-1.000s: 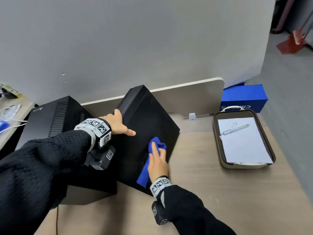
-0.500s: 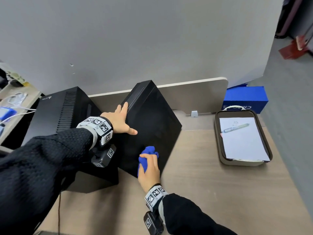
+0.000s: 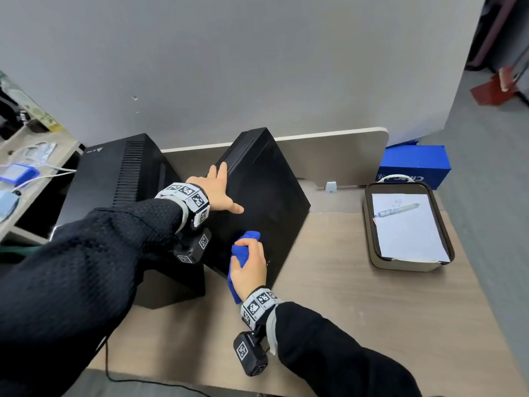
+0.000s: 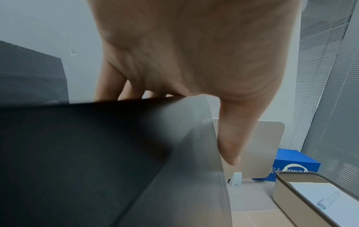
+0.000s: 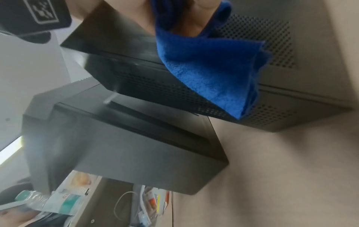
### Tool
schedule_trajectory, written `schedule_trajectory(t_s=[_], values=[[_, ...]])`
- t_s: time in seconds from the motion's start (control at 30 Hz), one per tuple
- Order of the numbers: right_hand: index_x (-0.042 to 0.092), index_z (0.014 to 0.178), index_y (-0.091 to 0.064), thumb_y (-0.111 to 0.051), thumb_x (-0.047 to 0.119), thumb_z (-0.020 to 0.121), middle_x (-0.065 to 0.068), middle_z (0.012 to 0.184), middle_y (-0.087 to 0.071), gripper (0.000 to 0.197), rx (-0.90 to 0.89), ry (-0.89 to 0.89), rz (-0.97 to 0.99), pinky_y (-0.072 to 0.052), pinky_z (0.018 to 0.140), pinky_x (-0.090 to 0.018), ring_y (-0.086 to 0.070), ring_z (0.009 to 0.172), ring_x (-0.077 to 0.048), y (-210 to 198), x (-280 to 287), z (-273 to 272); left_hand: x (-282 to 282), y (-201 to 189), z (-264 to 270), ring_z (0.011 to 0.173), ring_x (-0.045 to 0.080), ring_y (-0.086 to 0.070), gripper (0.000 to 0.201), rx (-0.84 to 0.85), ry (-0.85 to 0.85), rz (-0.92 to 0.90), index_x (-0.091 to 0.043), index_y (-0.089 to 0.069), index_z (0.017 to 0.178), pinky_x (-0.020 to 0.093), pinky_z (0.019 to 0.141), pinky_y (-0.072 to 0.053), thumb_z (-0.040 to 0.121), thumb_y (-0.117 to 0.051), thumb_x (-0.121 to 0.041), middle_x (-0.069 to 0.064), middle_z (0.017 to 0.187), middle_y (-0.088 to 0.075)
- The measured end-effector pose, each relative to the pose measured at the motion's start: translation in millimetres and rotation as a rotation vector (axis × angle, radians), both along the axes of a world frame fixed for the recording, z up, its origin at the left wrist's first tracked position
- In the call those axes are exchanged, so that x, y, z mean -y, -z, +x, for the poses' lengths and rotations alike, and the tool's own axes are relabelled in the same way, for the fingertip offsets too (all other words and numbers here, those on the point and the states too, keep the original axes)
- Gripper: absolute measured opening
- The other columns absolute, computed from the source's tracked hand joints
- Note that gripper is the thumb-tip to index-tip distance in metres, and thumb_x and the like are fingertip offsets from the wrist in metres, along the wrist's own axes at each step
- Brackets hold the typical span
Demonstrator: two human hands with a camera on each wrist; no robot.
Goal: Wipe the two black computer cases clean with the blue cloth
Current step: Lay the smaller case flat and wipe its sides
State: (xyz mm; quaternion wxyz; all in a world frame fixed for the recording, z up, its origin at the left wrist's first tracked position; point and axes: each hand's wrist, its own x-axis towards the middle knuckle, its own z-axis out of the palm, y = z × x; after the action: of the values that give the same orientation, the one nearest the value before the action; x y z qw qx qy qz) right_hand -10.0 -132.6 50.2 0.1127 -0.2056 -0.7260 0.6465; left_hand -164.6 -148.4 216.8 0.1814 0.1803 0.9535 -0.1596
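Two black computer cases stand on the desk. The right case [image 3: 269, 190] leans to the right, its side panel facing me. My left hand [image 3: 219, 193] rests flat on its top edge with straight fingers, thumb spread onto the side panel. My right hand [image 3: 249, 267] grips the bunched blue cloth [image 3: 244, 247] and holds it against the lower part of that panel, near its perforated vent [image 5: 258, 38]. In the right wrist view the blue cloth [image 5: 209, 73] hangs down over the case's edge. The left case [image 3: 114, 173], with a ribbed vent strip, stands untouched behind my left forearm.
A beige tray [image 3: 375, 253] holding white paper and a pen [image 3: 399, 209] sits at the desk's right. A blue box [image 3: 415, 164] stands behind it. A low divider panel [image 3: 329, 156] backs the desk. Cables and small items lie on a neighbouring desk [image 3: 25, 173] at left.
My right hand has drawn the blue cloth down the right case's side panel toward its lower front corner. The left hand stays on the top edge.
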Motion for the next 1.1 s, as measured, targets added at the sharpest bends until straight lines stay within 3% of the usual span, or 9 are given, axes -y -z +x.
schedule_trajectory(t_s=[0.1, 0.17, 0.27, 0.4, 0.53, 0.67, 0.77, 0.93, 1.1], values=[[0.024, 0.098, -0.05, -0.059, 0.006, 0.081, 0.006, 0.106, -0.05, 0.026, 0.094, 0.031, 0.021, -0.039, 0.082, -0.015, -0.055, 0.094, -0.01, 34.4, 1.1, 22.0, 7.5, 2.7, 1.5, 0.141, 0.029, -0.034, 0.124, -0.001, 0.032, 0.009, -0.025, 0.015, 0.152, 0.044, 0.107, -0.036, 0.068, -0.058, -0.078, 0.001, 0.163, 0.005], [0.022, 0.096, -0.046, -0.056, 0.0, 0.08, 0.004, 0.1, -0.049, 0.029, 0.26, 0.04, -0.015, -0.04, 0.071, -0.015, -0.059, 0.087, -0.023, 60.8, -7.0, 39.6, 10.0, 5.0, 2.4, 0.142, 0.031, -0.031, 0.123, -0.016, 0.052, 0.005, -0.025, 0.016, 0.152, 0.045, 0.109, -0.035, 0.069, -0.058, -0.078, 0.001, 0.163, 0.005], [0.023, 0.094, -0.045, -0.052, -0.001, 0.076, -0.002, 0.107, -0.053, 0.03, 0.423, 0.044, -0.094, -0.038, 0.07, -0.021, -0.058, 0.089, -0.025, 77.5, -14.0, 46.2, 5.5, 8.1, 8.0, 0.143, 0.032, -0.028, 0.121, -0.037, 0.081, -0.007, -0.024, 0.016, 0.152, 0.045, 0.108, -0.033, 0.07, -0.057, -0.077, 0.003, 0.163, 0.005], [0.028, 0.089, -0.05, -0.056, 0.004, 0.076, 0.002, 0.105, -0.055, 0.028, 0.195, 0.061, -0.064, -0.044, 0.084, -0.025, -0.056, 0.093, -0.017, 37.4, -1.1, 22.9, -0.1, 10.4, 13.6, 0.142, 0.034, -0.029, 0.121, -0.061, 0.121, -0.012, -0.022, 0.015, 0.152, 0.044, 0.107, -0.034, 0.071, -0.056, -0.077, 0.005, 0.163, 0.005], [0.028, 0.09, -0.052, -0.057, 0.002, 0.075, 0.009, 0.101, -0.058, 0.031, -0.019, 0.028, -0.054, -0.039, 0.082, -0.012, -0.054, 0.094, -0.005, 9.5, -4.4, 5.6, 1.9, 10.7, 13.6, 0.143, 0.034, -0.028, 0.12, -0.074, 0.129, -0.013, -0.022, 0.015, 0.152, 0.045, 0.107, -0.034, 0.072, -0.055, -0.077, 0.006, 0.162, 0.005], [0.023, 0.097, -0.047, -0.05, -0.001, 0.081, -0.001, 0.096, -0.054, 0.029, 0.361, -0.002, -0.071, -0.036, 0.074, -0.021, -0.058, 0.098, -0.028, 61.9, -41.7, 12.6, 3.9, 10.6, 12.9, 0.143, 0.033, -0.027, 0.12, -0.073, 0.13, -0.024, -0.022, 0.016, 0.152, 0.045, 0.106, -0.036, 0.072, -0.054, -0.077, 0.005, 0.163, 0.005], [0.021, 0.108, -0.05, -0.048, 0.007, 0.086, 0.0, 0.099, -0.052, 0.026, 0.521, -0.099, 0.036, -0.041, 0.082, -0.025, -0.058, 0.104, -0.028, 77.3, -61.2, 15.0, 1.6, 13.3, 13.5, 0.143, 0.034, -0.028, 0.12, -0.086, 0.151, -0.029, -0.022, 0.016, 0.151, 0.046, 0.105, -0.037, 0.071, -0.053, -0.079, 0.006, 0.163, 0.005], [0.027, 0.109, -0.051, -0.055, 0.03, 0.09, 0.004, 0.108, -0.059, 0.02, 0.331, 0.071, -0.001, -0.043, 0.08, -0.026, -0.058, 0.095, -0.021, 62.7, -52.9, 12.5, -3.5, 15.0, 20.9, 0.143, 0.037, -0.026, 0.12, -0.106, 0.162, -0.027, -0.022, 0.016, 0.152, 0.046, 0.105, -0.038, 0.071, -0.051, -0.081, 0.006, 0.162, 0.004], [0.033, 0.097, -0.055, -0.057, 0.025, 0.086, 0.011, 0.101, -0.062, 0.014, 0.202, 0.048, 0.021, -0.048, 0.08, -0.028, -0.06, 0.09, -0.014, 55.7, -19.1, 22.1, -6.3, 17.4, 25.7, 0.143, 0.037, -0.026, 0.12, -0.112, 0.161, -0.03, -0.023, 0.016, 0.151, 0.049, 0.105, -0.04, 0.07, -0.049, -0.082, 0.006, 0.162, 0.006]])
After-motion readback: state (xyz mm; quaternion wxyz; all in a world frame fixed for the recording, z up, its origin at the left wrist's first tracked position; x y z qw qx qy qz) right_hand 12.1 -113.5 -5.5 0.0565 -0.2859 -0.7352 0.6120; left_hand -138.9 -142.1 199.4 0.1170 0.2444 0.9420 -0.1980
